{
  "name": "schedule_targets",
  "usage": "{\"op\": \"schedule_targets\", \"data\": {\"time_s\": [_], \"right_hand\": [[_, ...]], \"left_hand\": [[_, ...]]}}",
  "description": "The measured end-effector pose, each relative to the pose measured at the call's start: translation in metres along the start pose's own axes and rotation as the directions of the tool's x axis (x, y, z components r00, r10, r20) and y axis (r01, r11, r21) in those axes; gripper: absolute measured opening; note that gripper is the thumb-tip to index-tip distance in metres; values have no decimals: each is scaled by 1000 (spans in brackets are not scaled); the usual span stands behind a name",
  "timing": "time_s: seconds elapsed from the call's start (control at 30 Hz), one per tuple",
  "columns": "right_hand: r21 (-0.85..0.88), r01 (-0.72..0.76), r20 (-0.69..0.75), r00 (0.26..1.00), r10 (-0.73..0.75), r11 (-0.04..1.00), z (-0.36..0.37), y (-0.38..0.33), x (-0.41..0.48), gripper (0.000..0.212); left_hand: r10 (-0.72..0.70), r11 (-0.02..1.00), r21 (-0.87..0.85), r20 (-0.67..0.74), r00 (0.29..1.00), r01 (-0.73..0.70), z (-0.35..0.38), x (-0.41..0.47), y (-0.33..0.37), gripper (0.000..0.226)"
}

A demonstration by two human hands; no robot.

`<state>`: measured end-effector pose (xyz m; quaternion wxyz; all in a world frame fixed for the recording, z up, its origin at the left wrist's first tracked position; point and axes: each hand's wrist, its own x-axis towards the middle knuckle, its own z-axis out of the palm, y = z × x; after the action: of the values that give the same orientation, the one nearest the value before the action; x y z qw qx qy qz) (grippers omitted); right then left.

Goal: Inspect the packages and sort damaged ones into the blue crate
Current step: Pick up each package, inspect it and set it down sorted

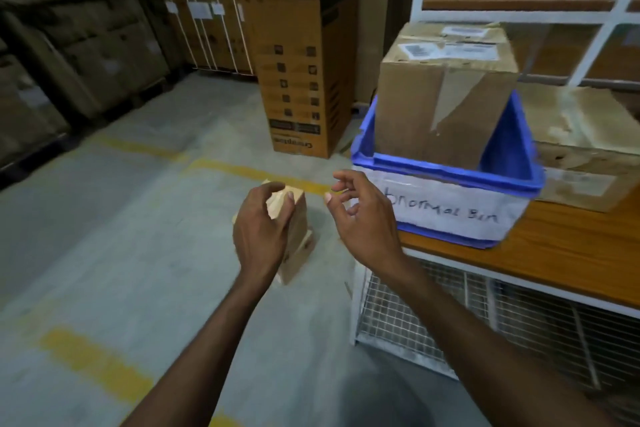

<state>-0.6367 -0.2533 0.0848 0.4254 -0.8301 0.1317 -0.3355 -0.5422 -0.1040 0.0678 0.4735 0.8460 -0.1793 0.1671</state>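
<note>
My left hand (261,234) grips a small brown cardboard package (298,239) from above, over the concrete floor. My right hand (363,218) hovers just right of it with fingers loosely spread, holding nothing. The blue crate (450,170) stands on the wooden table at right, with a white label hand-written "abnormal bin" on its front. A large brown cardboard box (446,94) with torn tape and shipping labels stands inside the crate, reaching well above its rim.
The wooden table (554,263) has a white frame and wire mesh (467,319) underneath. A flattened worn carton (588,135) lies behind the crate. A tall open carton (301,62) stands on the floor ahead. Stacked boxes line the left wall; yellow lines mark the floor.
</note>
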Motion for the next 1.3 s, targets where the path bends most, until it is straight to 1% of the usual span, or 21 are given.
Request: {"op": "schedule_targets", "data": {"time_s": [0.1,0.2,0.3,0.37,0.43,0.53,0.7,0.8,0.93,1.07,1.17,1.3], "right_hand": [[16,-68,54,996,67,998,47,-9,11,34],[7,-83,93,992,82,997,89,-8,30,39],[-4,-126,110,986,126,992,127,4,57,44],[-14,-152,125,980,153,988,153,18,76,45],[-10,-178,128,976,178,984,183,36,95,46],[-12,-248,131,960,248,969,222,61,114,43],[-85,-368,140,916,377,926,298,107,142,43],[-137,-412,146,891,430,901,347,139,154,44],[-182,-449,110,875,471,875,417,195,165,45],[-235,-551,75,811,581,800,474,251,155,47],[-276,-611,65,758,649,742,508,289,145,50],[-332,-659,70,696,714,675,548,340,137,64]], "left_hand": [[-34,999,33,1,999,34,-16,33,-33,21],[-58,997,44,9,998,57,-19,68,-62,23],[-85,994,70,24,996,83,-12,100,-94,33],[-102,991,85,26,994,99,-4,120,-118,39],[-130,986,110,42,991,125,5,139,-147,38],[-174,974,164,93,980,157,18,160,-189,36],[-293,935,264,206,934,235,45,201,-266,44],[-340,922,275,243,908,272,71,226,-323,48],[-370,920,256,324,870,296,117,255,-408,56],[-399,912,274,422,814,305,160,264,-484,61],[-429,901,285,463,776,328,189,266,-534,64],[-433,900,279,498,751,334,227,267,-589,68]]}}
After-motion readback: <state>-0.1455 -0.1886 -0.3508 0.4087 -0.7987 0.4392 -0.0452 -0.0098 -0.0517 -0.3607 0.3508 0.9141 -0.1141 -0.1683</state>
